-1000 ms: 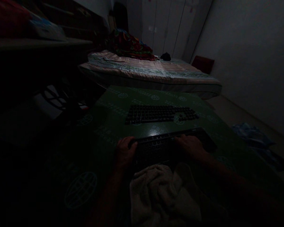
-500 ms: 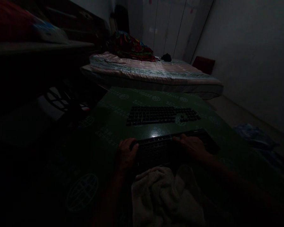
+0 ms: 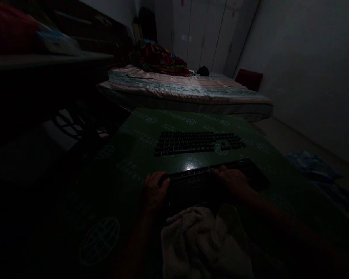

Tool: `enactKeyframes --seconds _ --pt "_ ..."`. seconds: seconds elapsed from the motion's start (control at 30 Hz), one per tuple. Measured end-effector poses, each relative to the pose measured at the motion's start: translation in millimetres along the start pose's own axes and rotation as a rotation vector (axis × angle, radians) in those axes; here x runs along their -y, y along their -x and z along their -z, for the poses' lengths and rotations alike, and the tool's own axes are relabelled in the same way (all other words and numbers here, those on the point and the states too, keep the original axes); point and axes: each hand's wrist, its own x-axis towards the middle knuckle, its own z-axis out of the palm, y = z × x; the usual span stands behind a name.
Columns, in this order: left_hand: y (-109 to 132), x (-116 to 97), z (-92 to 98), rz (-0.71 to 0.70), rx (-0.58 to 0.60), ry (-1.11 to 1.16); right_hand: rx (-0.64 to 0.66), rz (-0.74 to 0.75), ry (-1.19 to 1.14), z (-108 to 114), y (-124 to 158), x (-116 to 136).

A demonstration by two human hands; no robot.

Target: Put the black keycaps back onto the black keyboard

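Note:
A dark keyboard (image 3: pixel 189 188) lies at a slight tilt on the green tabletop, its surface hard to read in the low light. My left hand (image 3: pixel 155 190) is closed round its left end, thumb on the near side. Over the upper middle of the keyboard, my right hand (image 3: pixel 232 180) has its fingers drawn together near the back edge; whatever is in them is too dark and small to name. Beyond the keyboard, black keycaps (image 3: pixel 186 142) are laid out in keyboard order. A crumpled light cloth (image 3: pixel 203 240) sits just in front of the keyboard.
The green table (image 3: pixel 128 155) bears pale globe prints. Past its far edge stands a bed (image 3: pixel 192 87) with a red patterned blanket (image 3: pixel 159 58). At the left is a shelf (image 3: pixel 90 58) with bags on it. Clothes (image 3: pixel 314 166) lie on the floor at the right.
The view has shifted very slightly. My right hand's fingers have moved a little on the keyboard; my left hand keeps its hold.

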Motion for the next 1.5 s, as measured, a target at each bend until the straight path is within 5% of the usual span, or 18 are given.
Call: enactKeyframes --seconds 1.5 --pt "0 -1 -0.7 0.029 0.01 0.04 0.066 0.06 -0.01 -1 5 -11"
